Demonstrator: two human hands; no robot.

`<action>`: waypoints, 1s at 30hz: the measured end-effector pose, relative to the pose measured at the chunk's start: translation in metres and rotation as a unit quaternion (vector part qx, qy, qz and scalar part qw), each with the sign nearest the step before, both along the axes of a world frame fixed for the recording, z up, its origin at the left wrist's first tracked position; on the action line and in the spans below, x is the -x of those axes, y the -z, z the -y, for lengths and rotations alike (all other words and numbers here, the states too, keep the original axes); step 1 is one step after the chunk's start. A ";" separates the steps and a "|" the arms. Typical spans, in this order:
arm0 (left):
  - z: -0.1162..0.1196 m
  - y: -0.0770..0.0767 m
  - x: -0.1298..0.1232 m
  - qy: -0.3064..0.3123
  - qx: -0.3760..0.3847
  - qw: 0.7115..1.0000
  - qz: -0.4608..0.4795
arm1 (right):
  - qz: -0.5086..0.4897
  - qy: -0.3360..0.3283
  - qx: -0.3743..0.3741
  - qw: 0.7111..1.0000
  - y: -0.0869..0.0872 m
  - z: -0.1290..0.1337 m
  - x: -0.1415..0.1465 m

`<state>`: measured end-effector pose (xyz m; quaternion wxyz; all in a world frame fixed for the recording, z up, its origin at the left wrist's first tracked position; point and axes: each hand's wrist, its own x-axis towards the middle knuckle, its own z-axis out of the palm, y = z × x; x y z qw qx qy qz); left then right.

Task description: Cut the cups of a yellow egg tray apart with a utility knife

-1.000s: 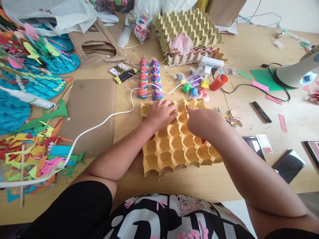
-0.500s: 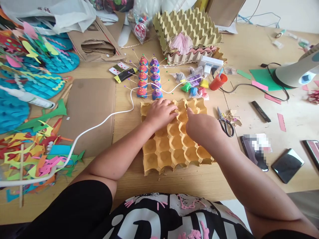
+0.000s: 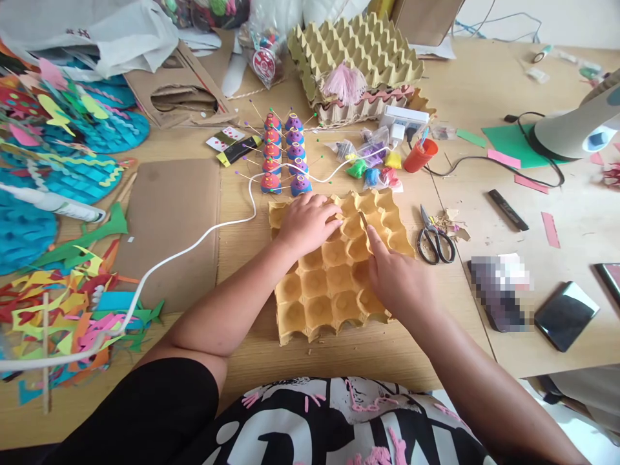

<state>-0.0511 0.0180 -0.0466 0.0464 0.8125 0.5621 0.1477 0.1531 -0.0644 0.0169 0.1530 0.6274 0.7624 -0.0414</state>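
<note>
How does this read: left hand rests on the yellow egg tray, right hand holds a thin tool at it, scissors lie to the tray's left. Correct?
Not quite: the scissors lie right of the yellow egg tray, as the head view shows. The left hand, right hand and thin tool are as you say.

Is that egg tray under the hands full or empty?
Empty, as far as it shows: the tray has bare hollows in front. Beneath the left hand and right hand, cannot tell.
</note>
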 end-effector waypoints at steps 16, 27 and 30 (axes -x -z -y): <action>0.000 0.001 0.001 0.004 0.000 1.000 0.011 | -0.061 0.032 -0.001 0.998 0.001 -0.001 -0.005; 0.000 0.001 0.001 0.004 0.005 1.000 0.021 | -0.058 0.024 -0.006 0.998 0.003 0.000 -0.004; 0.001 0.000 0.001 0.003 0.007 1.000 0.021 | -0.049 0.016 -0.015 0.999 0.004 -0.001 -0.003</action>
